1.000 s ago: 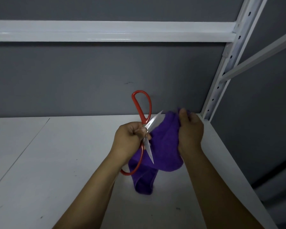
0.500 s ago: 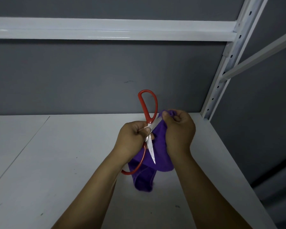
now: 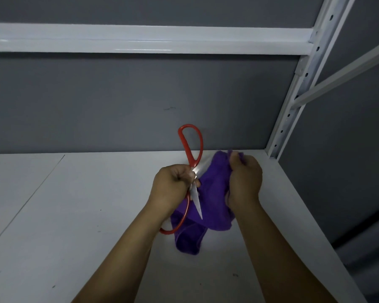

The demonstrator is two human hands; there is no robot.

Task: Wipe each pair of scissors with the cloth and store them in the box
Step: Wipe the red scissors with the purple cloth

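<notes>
Two hands, both clenched. Left hand wrapped round the scissors at the pivot, blades spread: one pointing down toward the body, the other slanting up and right toward the purple cloth. Right hand just beside, bunching that cloth, nearer the slanting blade. Likely next: a wipe along that blade's axis. All over the white shelf; no box in view.

Both bare forearms reach forward and angle inward. The left hand is fisted, its fingers curled round the scissors near the pivot. The right hand, just beside it, shows its back and pinches the cloth.
</notes>
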